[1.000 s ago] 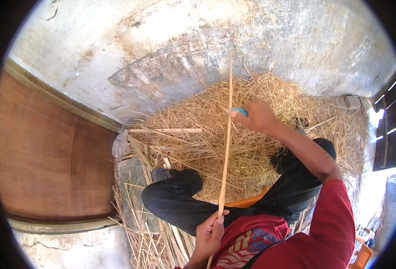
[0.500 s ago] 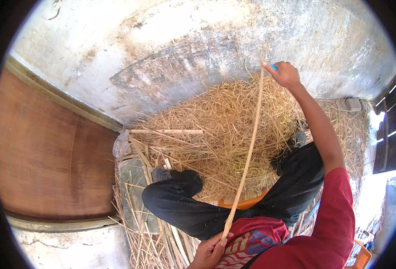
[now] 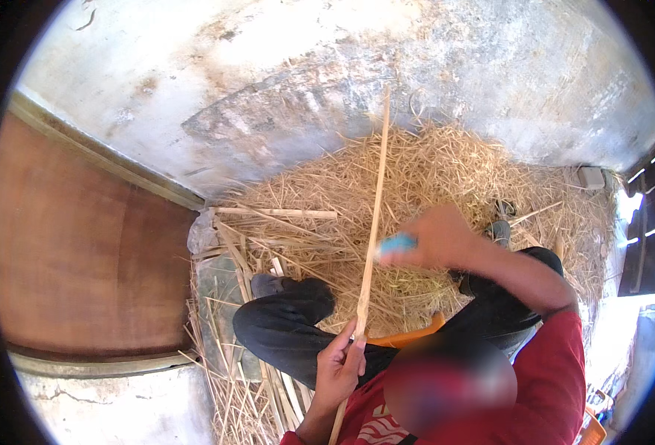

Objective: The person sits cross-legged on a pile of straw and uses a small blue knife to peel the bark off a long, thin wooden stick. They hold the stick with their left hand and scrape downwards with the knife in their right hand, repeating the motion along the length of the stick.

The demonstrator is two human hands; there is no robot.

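A long, pale bamboo strip [image 3: 377, 200] slants up from my lap, its far tip standing out against the wall. My left hand [image 3: 338, 367] is closed around its lower part, just below a knobbly joint, and the near end runs down past my wrist. My right hand [image 3: 440, 239], smeared by motion, is closed on a blue-handled tool [image 3: 397, 244] beside the middle of the strip. The tool's working end is too blurred to make out, and I cannot tell whether it touches the strip.
A heap of straw-like shavings [image 3: 446, 163] spreads between my legs up to the stained wall [image 3: 283, 104]. More split strips [image 3: 275, 213] lie left of it, near a brown wooden panel [image 3: 90, 245]. An orange seat edge [image 3: 409, 337] shows beneath me.
My right hand has come down from the strip's far end to its middle, toward me. My left hand has moved up along the lower part, and the strip leans more to the left.
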